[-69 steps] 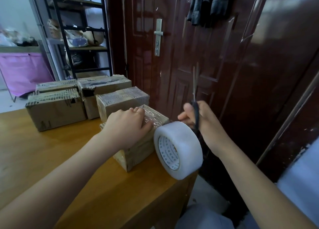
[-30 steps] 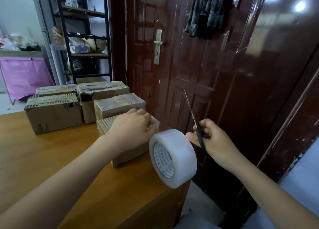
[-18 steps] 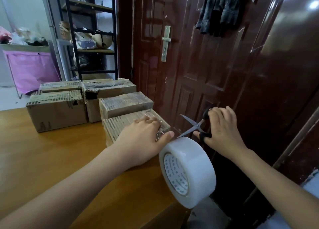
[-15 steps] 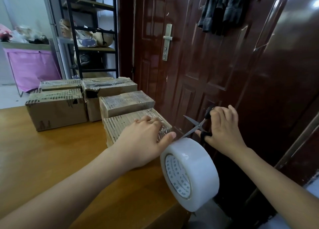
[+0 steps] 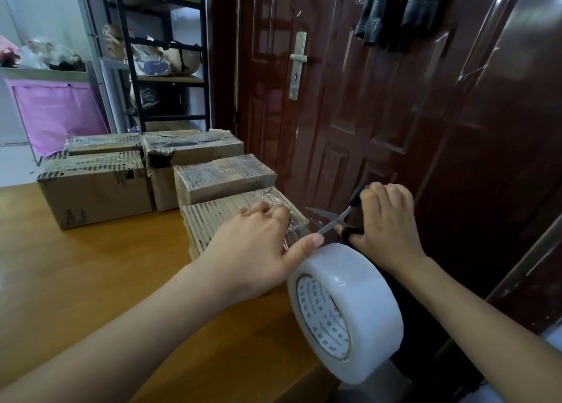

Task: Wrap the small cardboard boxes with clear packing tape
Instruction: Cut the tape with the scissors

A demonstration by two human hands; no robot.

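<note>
Nearest to us hangs the roll of clear packing tape (image 5: 345, 313), just off the right edge of the wooden table (image 5: 76, 281). It seems to be held up only by the strip that runs to the box, but the strip itself is hard to see.

A little further, our left hand (image 5: 252, 250) lies flat on the nearest cardboard box (image 5: 209, 220). The fingers are straight and press down the crinkled tape on the top of the box, and the thumb reaches out toward the roll. This box stands at the right edge of the table, and its right end already shows shiny tape.

Beside it, over the gap between table and door, our right hand (image 5: 383, 223) grips the black-handled scissors (image 5: 337, 220), with fingers through the loops. The blades are parted and point left, toward the thumb, and the lower tip is very close to the thumb nail.

We judge that the step in hand is to cut the tape free from the roll after one band is laid. The next move calls for the blades to close across the taut strip between box and roll, clear of the thumb, while the left hand keeps the tape flat. The roll will probably drop once it is cut.

Behind the box stand four more cardboard boxes (image 5: 94, 186) in a cluster, with old tape on them. Further away are the dark red door (image 5: 380, 98) and a black shelf rack (image 5: 164, 77).
</note>
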